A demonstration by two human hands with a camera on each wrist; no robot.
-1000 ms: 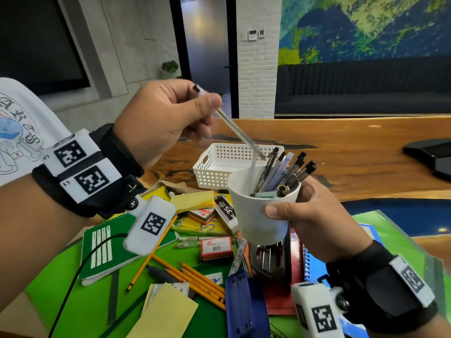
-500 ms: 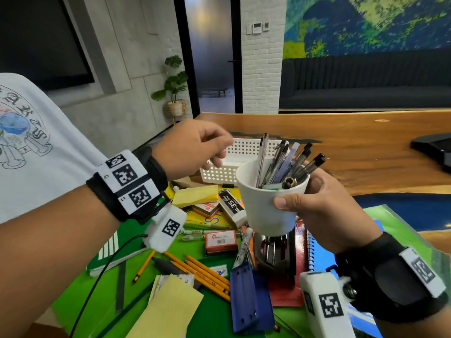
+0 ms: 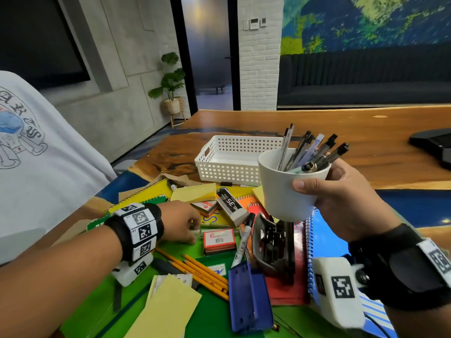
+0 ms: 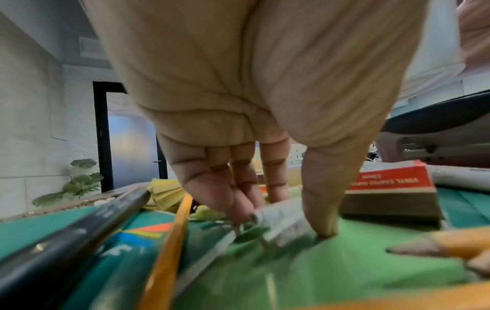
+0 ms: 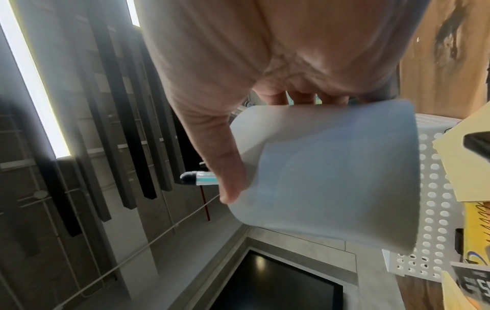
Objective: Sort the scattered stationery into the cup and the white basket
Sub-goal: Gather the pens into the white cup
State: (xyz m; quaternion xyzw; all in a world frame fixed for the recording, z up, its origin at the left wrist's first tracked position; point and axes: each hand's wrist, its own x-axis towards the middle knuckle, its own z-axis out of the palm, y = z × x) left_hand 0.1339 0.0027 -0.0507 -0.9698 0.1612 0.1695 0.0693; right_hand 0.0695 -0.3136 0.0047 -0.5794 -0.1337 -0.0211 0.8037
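Note:
My right hand (image 3: 325, 191) grips the white cup (image 3: 285, 191) in the air above the clutter, thumb on its front wall; the right wrist view shows the cup (image 5: 331, 167) from the side. Several pens (image 3: 307, 152) stand in it. The white perforated basket (image 3: 227, 164) sits on the wooden table behind the pile, and the basket (image 5: 434, 188) also shows beyond the cup. My left hand (image 3: 192, 230) is down on the green mat beside a red box. Its thumb and fingers (image 4: 238, 209) pinch a clear pen (image 4: 289, 225) lying there.
Around the left hand lie yellow pencils (image 3: 195, 267), a red staples box (image 3: 219, 240), a white eraser (image 3: 230, 207), a marker (image 3: 244, 240), a black hole punch (image 3: 271, 242), a blue case (image 3: 249, 296), yellow sticky pads (image 3: 192, 195) and spiral notebooks (image 3: 324, 240).
My left hand let a clear pen drop into the cup, then came down to the mat and closed on another pen. The right hand kept holding the cup up.

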